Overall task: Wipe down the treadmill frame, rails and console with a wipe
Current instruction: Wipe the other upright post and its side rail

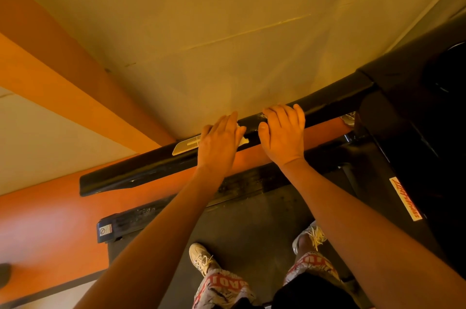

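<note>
So the left hand point(219, 143) is pressing a crumpled white wipe point(243, 140) flat-fingered onto the long black padded handrail point(141, 170), while the right hand point(283, 133) is curling round it just beside. I'm guessing the dark console point(426, 87) and lower black side frame point(176, 210) are waiting.

A left hand point(219, 143) covers nearly all of the wipe point(243, 141) on a treadmill's handrail point(141, 170), leaving one white scrap showing, and hides part of a silver label point(185, 146). Fingertips of the right hand point(283, 132) vanish over the rail's far side. The console point(443, 74) is cropped at the right edge. A warning sticker point(105, 230) is too small to read; a dark shape point(3, 274) at the left edge is blurred.
</note>
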Action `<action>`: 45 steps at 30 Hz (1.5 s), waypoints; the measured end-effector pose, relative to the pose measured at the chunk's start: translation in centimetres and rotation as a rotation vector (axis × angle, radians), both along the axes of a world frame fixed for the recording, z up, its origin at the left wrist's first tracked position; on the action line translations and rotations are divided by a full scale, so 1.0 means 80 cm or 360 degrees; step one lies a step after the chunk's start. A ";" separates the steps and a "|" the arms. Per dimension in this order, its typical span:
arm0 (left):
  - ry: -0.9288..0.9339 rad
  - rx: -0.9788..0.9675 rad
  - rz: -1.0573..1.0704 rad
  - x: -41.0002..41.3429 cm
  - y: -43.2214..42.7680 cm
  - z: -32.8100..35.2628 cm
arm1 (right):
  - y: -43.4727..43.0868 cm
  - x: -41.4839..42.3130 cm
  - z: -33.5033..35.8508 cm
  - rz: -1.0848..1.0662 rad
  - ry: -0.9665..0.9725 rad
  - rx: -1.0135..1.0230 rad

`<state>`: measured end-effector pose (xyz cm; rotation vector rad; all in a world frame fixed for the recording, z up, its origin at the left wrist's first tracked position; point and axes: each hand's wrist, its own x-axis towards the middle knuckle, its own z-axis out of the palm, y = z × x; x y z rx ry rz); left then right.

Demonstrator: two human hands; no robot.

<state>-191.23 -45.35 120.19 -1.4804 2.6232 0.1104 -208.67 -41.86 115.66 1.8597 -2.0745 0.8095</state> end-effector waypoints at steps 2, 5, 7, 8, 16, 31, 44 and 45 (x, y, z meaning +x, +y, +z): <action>-0.0037 0.0036 -0.0002 0.028 0.003 -0.001 | 0.001 0.000 0.001 -0.0003 -0.0022 0.0018; 0.0043 0.0087 0.0122 0.062 0.005 -0.005 | 0.001 0.000 0.000 -0.0004 -0.0022 0.0054; 0.0053 0.0076 0.0186 0.051 0.004 -0.007 | 0.000 0.000 0.000 -0.0012 -0.0018 0.0063; 0.0082 0.0053 0.0219 0.040 0.003 -0.006 | 0.000 0.000 0.000 -0.0016 -0.0018 0.0064; 0.0040 0.0128 0.0111 0.023 0.001 -0.001 | -0.002 0.000 -0.003 -0.0026 0.0011 0.0013; 0.0095 0.0064 0.0143 0.013 0.003 0.000 | -0.002 -0.002 -0.004 -0.0010 0.0000 0.0023; 0.0170 0.0025 0.0193 -0.013 0.002 0.004 | -0.001 -0.001 -0.002 -0.0010 0.0005 0.0027; 0.0167 0.0021 0.0165 -0.021 0.001 0.004 | -0.001 0.000 -0.002 -0.0011 0.0008 0.0010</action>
